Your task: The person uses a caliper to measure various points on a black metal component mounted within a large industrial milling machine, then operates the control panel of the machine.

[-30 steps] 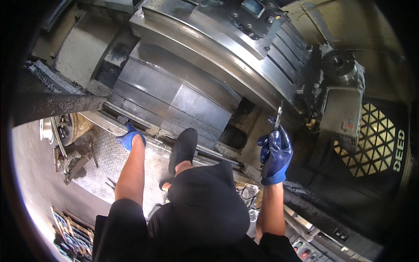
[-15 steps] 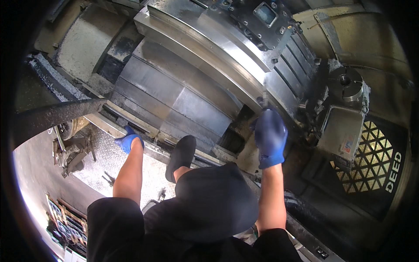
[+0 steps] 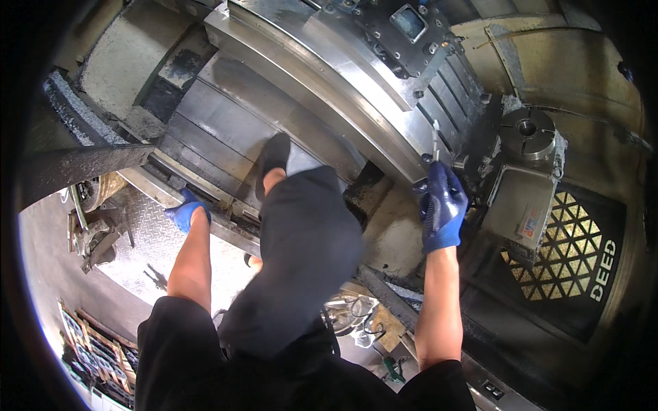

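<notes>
My left hand (image 3: pixel 186 212), in a blue glove, grips the metal sill (image 3: pixel 147 186) along the machine's front edge, its fingers partly hidden. My right hand (image 3: pixel 444 205), gloved in blue with a darker coated palm, is closed around a slim tool (image 3: pixel 436 140) that points up and away. Its tip is whitish and looks brush-like, but the exact kind is unclear. Beside that hand runs a long shiny machine rail (image 3: pixel 329 96). One of my feet, in a dark shoe (image 3: pixel 273 159), stands on the stepped metal covers (image 3: pixel 226 127) inside the machine.
A slotted round chuck (image 3: pixel 526 133) and a grey box (image 3: pixel 519 209) stand at the right, near a black panel with gold triangles (image 3: pixel 552 264). A bolted black plate (image 3: pixel 401 41) sits at the far side. Metal chips (image 3: pixel 79 113) lie at the left, above a tread-plate floor (image 3: pixel 147 240).
My foot has stepped from the front edge farther in onto the metal covers. My right hand has shifted slightly right with the tool. My left hand stays on the sill.
</notes>
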Action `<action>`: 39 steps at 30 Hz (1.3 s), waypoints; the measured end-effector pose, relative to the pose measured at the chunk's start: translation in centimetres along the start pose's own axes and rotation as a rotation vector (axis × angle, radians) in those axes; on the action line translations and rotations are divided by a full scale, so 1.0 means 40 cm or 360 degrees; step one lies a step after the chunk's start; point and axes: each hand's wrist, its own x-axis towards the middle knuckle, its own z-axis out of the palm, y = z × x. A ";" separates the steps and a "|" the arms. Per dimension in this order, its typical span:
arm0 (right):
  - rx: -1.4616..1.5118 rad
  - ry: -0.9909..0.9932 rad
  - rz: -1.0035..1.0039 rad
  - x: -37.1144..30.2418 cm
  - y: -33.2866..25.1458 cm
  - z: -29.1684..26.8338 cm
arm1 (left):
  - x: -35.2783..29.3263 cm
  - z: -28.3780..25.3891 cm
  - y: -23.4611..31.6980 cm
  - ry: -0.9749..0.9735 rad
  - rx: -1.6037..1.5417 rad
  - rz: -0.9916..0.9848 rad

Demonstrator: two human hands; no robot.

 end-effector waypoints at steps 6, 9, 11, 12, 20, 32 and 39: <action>0.0162 -0.0253 0.0135 0.132 0.128 0.076 | 0.013 -0.001 -0.009 -0.0044 0.0077 0.0033; -0.0304 -0.0347 -0.0148 0.229 0.147 0.163 | 0.032 0.034 -0.060 -0.0021 0.0245 0.0082; -0.0777 -0.0363 -0.0589 0.368 0.147 0.197 | 0.020 0.022 -0.034 -0.0008 0.0257 0.0092; -0.0775 -0.0277 -0.0693 0.425 0.110 0.220 | 0.026 0.006 -0.002 0.0032 0.0264 0.0093; -0.1170 -0.0478 -0.1467 0.907 0.061 0.364 | 0.044 0.029 -0.064 -0.0069 0.0528 -0.0030; -0.1303 -0.0419 -0.1501 0.955 0.084 0.405 | 0.162 0.068 -0.252 -0.0040 0.0802 -0.0014; -0.1654 -0.0484 -0.1653 0.956 0.044 0.409 | 0.126 0.068 -0.204 -0.0082 0.0803 -0.0066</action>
